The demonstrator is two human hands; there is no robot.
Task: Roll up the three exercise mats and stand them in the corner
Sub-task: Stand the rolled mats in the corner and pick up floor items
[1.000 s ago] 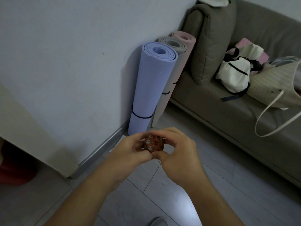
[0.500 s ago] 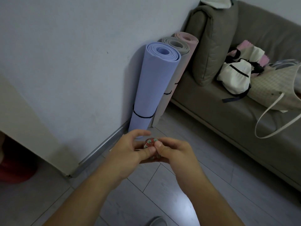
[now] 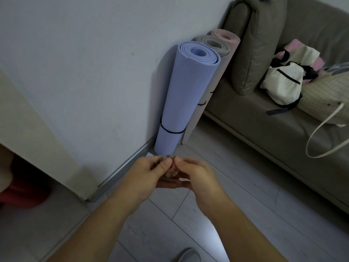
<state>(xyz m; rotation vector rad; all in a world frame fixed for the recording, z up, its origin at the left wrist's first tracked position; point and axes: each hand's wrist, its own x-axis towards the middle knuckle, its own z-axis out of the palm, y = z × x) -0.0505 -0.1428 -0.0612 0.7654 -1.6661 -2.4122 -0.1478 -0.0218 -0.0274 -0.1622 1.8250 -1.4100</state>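
A white wall [image 3: 79,72] is met by a grey sofa [image 3: 264,125]; in that corner the lilac mat [image 3: 186,99], grey mat [image 3: 212,43] and pink mat [image 3: 226,35] are stood rolled; below the lilac mat, a small red patterned object [image 3: 170,168] is pinched by left hand [image 3: 147,176] and right hand [image 3: 196,176], each grip narrow.

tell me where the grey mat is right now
In the head view, the grey mat stands rolled against the wall, between the purple mat in front and the pink mat beside the sofa cushion.
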